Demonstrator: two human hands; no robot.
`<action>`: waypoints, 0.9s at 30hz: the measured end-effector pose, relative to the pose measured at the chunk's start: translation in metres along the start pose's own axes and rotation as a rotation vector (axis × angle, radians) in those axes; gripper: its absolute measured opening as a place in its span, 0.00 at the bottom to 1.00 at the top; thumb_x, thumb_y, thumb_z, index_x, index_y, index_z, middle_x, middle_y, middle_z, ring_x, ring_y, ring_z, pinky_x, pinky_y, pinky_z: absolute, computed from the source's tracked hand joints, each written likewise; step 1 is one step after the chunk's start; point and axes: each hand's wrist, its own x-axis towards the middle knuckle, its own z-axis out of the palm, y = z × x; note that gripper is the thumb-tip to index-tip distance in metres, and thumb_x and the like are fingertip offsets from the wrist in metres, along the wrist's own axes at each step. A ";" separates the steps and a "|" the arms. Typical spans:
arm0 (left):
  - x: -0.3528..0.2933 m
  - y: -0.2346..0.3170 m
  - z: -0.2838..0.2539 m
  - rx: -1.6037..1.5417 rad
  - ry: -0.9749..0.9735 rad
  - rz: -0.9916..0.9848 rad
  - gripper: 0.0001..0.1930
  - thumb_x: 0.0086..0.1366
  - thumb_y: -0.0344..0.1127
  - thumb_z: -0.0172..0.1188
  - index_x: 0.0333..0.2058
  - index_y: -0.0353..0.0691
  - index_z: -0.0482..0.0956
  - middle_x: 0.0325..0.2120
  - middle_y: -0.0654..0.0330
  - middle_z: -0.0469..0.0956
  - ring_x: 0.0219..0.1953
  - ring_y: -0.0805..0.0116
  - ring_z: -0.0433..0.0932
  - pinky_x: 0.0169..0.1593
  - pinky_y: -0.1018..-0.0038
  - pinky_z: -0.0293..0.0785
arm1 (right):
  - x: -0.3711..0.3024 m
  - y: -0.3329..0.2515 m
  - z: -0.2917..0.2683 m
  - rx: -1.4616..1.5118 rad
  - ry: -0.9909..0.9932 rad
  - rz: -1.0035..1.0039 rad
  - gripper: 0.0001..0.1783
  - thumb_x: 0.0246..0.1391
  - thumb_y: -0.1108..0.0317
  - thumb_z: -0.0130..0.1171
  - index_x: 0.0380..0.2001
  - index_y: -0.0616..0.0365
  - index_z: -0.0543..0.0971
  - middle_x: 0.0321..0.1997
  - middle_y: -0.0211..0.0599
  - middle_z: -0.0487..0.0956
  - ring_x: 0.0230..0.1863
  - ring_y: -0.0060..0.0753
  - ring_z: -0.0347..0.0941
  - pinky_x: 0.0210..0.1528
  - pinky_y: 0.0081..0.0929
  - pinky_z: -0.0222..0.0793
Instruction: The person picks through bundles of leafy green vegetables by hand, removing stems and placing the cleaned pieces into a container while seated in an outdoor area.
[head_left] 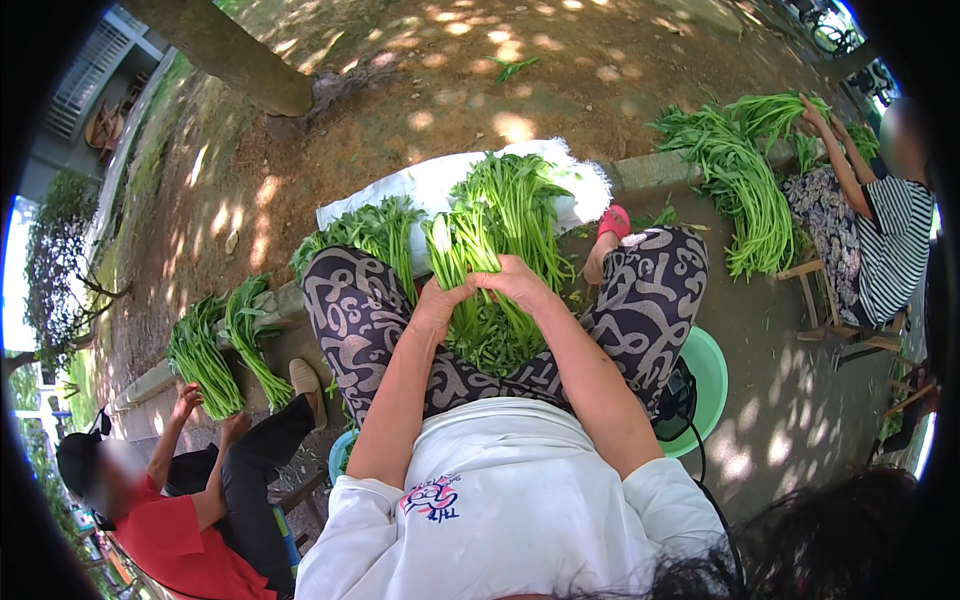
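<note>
Dark hair [840, 540] nearest; forearms [400, 395] converge forward; left hand [437, 306], right hand [515, 283] together, gripping green stalks [452, 255]

- Greens [510, 205]: smooth, slightly glossy stalks, matt leaves.
- Sheet [375, 187]: white woven material, cloth or plastic, rough and frayed at one end.
- Basin [713, 390]: smooth green plastic.
- Slipper [618, 221]: smooth pink rubber or plastic.
- Trousers [345, 310]: matt printed cloth.
- Shirt [550, 500]: matt white cloth, softly creased.
- Seat [802, 269]: bare wood.
- Kerb [640, 175]: rough stone or concrete.
- Soil [390, 120]: matt, rough.
</note>
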 end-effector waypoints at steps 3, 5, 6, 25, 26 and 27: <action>-0.003 0.002 0.004 0.024 0.008 0.005 0.15 0.59 0.24 0.60 0.45 0.38 0.73 0.37 0.59 0.77 0.37 0.65 0.77 0.40 0.68 0.76 | -0.003 0.003 0.002 0.115 0.065 -0.020 0.14 0.49 0.64 0.63 0.36 0.60 0.77 0.31 0.33 0.78 0.25 0.22 0.71 0.26 0.21 0.66; -0.004 0.003 0.004 -0.088 0.016 0.037 0.14 0.59 0.24 0.59 0.45 0.38 0.73 0.36 0.58 0.77 0.36 0.65 0.77 0.39 0.69 0.76 | -0.006 0.001 0.002 0.207 0.110 -0.033 0.14 0.50 0.64 0.62 0.38 0.60 0.76 0.31 0.35 0.78 0.25 0.24 0.72 0.26 0.22 0.68; -0.004 0.004 0.003 -0.143 0.020 0.052 0.14 0.59 0.24 0.59 0.45 0.38 0.73 0.35 0.58 0.77 0.35 0.65 0.77 0.38 0.69 0.76 | -0.006 -0.001 0.000 0.210 0.132 -0.015 0.15 0.50 0.64 0.61 0.39 0.61 0.75 0.32 0.37 0.78 0.25 0.25 0.73 0.26 0.23 0.69; 0.003 0.002 -0.003 -0.194 0.060 0.022 0.10 0.62 0.29 0.56 0.42 0.34 0.73 0.35 0.57 0.77 0.34 0.67 0.76 0.38 0.70 0.75 | -0.001 -0.005 -0.012 -0.035 0.209 -0.126 0.17 0.42 0.68 0.64 0.35 0.66 0.75 0.31 0.36 0.78 0.25 0.25 0.74 0.29 0.23 0.70; 0.003 0.002 -0.003 -0.174 0.030 0.021 0.11 0.62 0.29 0.56 0.43 0.34 0.73 0.36 0.57 0.77 0.35 0.66 0.76 0.39 0.69 0.75 | 0.000 -0.003 -0.008 -0.112 0.169 -0.122 0.17 0.42 0.69 0.64 0.35 0.66 0.75 0.30 0.36 0.78 0.25 0.26 0.74 0.30 0.23 0.70; 0.003 0.001 -0.003 -0.154 0.000 0.019 0.12 0.62 0.29 0.55 0.44 0.34 0.72 0.36 0.57 0.78 0.35 0.64 0.77 0.40 0.68 0.76 | 0.000 -0.001 -0.005 -0.112 0.148 -0.144 0.17 0.42 0.69 0.63 0.35 0.67 0.74 0.30 0.37 0.77 0.25 0.26 0.74 0.29 0.23 0.70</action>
